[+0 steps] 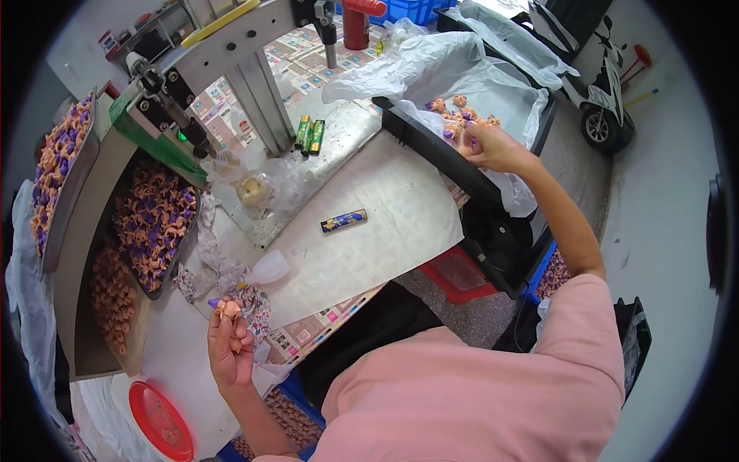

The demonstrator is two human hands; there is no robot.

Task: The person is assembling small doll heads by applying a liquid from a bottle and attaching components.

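At the lower left, my left hand point(232, 350) is closed around a small peach-and-purple plastic toy figure point(229, 309), which sticks up above the thumb and fingertips. My right arm stretches out to the right, and my right hand point(499, 148) reaches over the near wall of a black tray point(431, 142) lined with white plastic sheeting point(500, 85). Its fingers are pinched together beside several loose toy figures point(466, 115) in the tray. A bit of peach and purple shows at those fingertips, but whether it is gripped there is hard to make out.
A metal press machine point(258, 100) stands at the back left. On the worktable point(392, 200) are a blue-and-gold cylinder point(344, 221), several green batteries point(310, 136) and a translucent cup point(269, 267). Trays of purple-and-peach parts point(158, 219) stand left, near a red lid point(160, 420).
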